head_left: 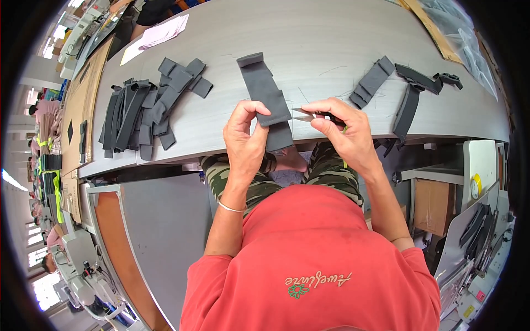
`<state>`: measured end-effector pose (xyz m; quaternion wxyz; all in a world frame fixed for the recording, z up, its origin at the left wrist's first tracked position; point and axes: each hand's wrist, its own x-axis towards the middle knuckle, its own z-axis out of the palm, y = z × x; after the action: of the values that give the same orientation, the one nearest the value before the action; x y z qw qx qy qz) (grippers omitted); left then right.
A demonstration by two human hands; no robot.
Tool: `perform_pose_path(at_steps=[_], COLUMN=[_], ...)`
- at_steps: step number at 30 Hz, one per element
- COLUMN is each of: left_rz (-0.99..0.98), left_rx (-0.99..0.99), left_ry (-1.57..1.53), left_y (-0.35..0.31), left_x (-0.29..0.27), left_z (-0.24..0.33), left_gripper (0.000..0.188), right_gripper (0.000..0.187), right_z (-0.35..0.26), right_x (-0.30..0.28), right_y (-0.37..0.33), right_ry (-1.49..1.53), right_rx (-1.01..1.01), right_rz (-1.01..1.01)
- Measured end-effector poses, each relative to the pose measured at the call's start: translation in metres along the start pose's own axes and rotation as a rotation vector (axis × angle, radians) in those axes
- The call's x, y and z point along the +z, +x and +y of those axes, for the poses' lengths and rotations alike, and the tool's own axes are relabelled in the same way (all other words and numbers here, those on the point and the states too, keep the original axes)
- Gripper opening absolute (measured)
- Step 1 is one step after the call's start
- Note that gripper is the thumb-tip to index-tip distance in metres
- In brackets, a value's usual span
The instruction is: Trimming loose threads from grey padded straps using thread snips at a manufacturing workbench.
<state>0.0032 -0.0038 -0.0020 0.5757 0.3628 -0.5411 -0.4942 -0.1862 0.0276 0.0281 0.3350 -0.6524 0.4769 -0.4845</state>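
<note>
My left hand (246, 138) pinches a dark grey fabric strip (260, 88) between thumb and fingers. The strip is folded over at its top and a flap hangs below my hand. Close to its right edge, my right hand (348, 129) holds a small pair of thread snips (326, 116) with black handles. The snip blades are parted and point left toward the strip, with a small gap between. To the left lies a heap of similar dark strips (130, 118). On the right rest a single folded strip (372, 81) and a few connected strips (407, 107).
Loose threads (333, 70) are scattered over the grey table (309, 33). Pink and white papers (157, 37) lie at the far left. Cardboard (88, 105) lines the left edge; clear plastic sheeting (458, 41) covers the far right corner. Sewing machines (83, 254) stand at lower left.
</note>
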Motion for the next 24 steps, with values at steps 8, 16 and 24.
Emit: perform_pose_path(at_steps=[8, 16, 24], left_rz=[-0.037, 0.001, -0.004], left_rx=[0.019, 0.052, 0.044], left_ry=[0.079, 0.070, 0.141], left_y=[-0.004, -0.003, -0.004], left_x=[0.003, 0.006, 0.006], left_z=[-0.004, -0.006, -0.009], left_gripper=[0.010, 0.011, 0.011], right_gripper=[0.016, 0.013, 0.012], right_z=[0.000, 0.001, -0.001], right_x=[0.006, 0.017, 0.018], right_y=[0.007, 0.004, 0.001], right_ry=[0.036, -0.213, -0.409], right_rx=[0.004, -0.211, -0.270], right_rz=[0.018, 0.019, 0.007])
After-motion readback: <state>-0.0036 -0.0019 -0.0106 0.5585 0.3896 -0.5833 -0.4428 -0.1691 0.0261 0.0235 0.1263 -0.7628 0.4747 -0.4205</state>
